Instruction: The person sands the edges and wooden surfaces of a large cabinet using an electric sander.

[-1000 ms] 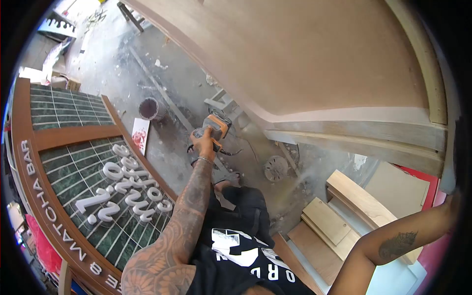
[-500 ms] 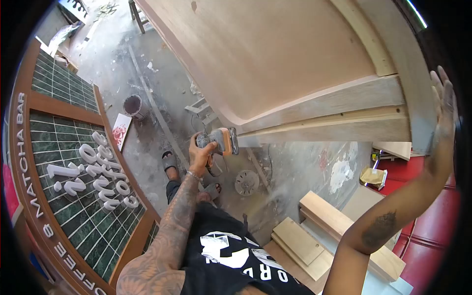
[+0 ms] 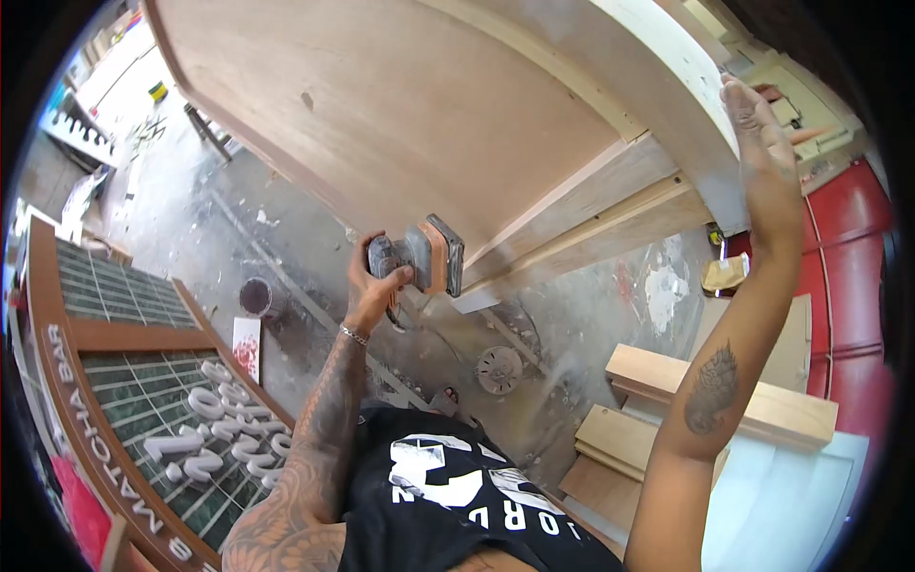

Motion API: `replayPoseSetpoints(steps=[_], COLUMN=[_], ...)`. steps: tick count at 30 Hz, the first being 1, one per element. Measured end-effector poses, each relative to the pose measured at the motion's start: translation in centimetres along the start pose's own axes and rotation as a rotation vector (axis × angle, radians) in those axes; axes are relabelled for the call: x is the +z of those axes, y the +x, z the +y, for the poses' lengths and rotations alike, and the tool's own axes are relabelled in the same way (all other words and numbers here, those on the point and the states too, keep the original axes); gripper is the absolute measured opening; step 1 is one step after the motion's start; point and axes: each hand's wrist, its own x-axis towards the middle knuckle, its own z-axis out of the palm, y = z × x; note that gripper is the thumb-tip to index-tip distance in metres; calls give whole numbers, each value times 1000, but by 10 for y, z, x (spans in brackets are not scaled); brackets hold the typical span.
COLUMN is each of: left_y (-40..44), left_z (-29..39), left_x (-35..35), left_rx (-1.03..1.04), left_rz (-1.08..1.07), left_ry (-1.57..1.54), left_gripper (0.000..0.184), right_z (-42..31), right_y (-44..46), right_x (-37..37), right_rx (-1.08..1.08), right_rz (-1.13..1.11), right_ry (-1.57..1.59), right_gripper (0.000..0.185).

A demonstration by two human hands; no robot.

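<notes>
Clock set on the wearer's head view, 12 at top. Person in a black shirt with white print (image 3: 457, 496).

Left hand (image 3: 366, 281): near centre, just toward 9. Fingers wrapped round the grey body of an orange-and-grey handheld power sander (image 3: 434, 262), thumb lying along the near side. Silver-coloured bracelet (image 3: 354, 334) on that wrist. Sander is almost dead centre, flat dark pad facing 2–3, right by the lower corner of a large tan wooden panel (image 3: 381, 124) that fills 10 to 2. Can't tell if pad touches panel.

Right hand (image 3: 764, 143): at 2, open, fingers stretched out, laid against the outer edge of the panel's pale frame. Holding nothing visible.

Around them: dark round bucket (image 3: 255, 296) at 9 on the grey concrete floor (image 3: 591, 348); white board with red smears (image 3: 246, 345) just below it. Green-tiled, brown-framed sign with raised white lettering (image 3: 95, 336) at 8. Pale round slotted disc (image 3: 499, 370) on the floor at 5. Light wooden planks (image 3: 658, 367) at 4, near a pale blue sheet (image 3: 810, 491). Crumpled tan paper packet (image 3: 724, 275) at 3, red panelled surface (image 3: 853, 296) beyond.
</notes>
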Motion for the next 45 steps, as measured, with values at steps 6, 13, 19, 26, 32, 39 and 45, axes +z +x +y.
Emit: replayPoseSetpoints(steps=[6,13,19,26,32,39,45], left_y=[25,89,124,144,159,160,164], left_z=[7,47,71,69,74,98,89], left_x=[-13,-10,22,61,72,72,83], left_rx=[60,351,406,370,398,446,558], left_rz=[-205,-609,-847,-886,-882,-922,-992], left_ry=[34,133,-13,-255,-227,-168,-290], left_gripper=[83,80,80,79,79,77,72], right_z=[-2,4,-4,-7,-8,-22,22], right_y=[-3,3,2,-1,2,-1,16], right_x=[3,-4,0,-1,-2,3,-21], right_rx=[8,34,45,101,49,83,4], right_rz=[77,25,34,20,9,10,-121], right_ry=[-32,-82,-53,-73,-149,-183,-208], right_gripper=[67,57,47,46,45,44,50])
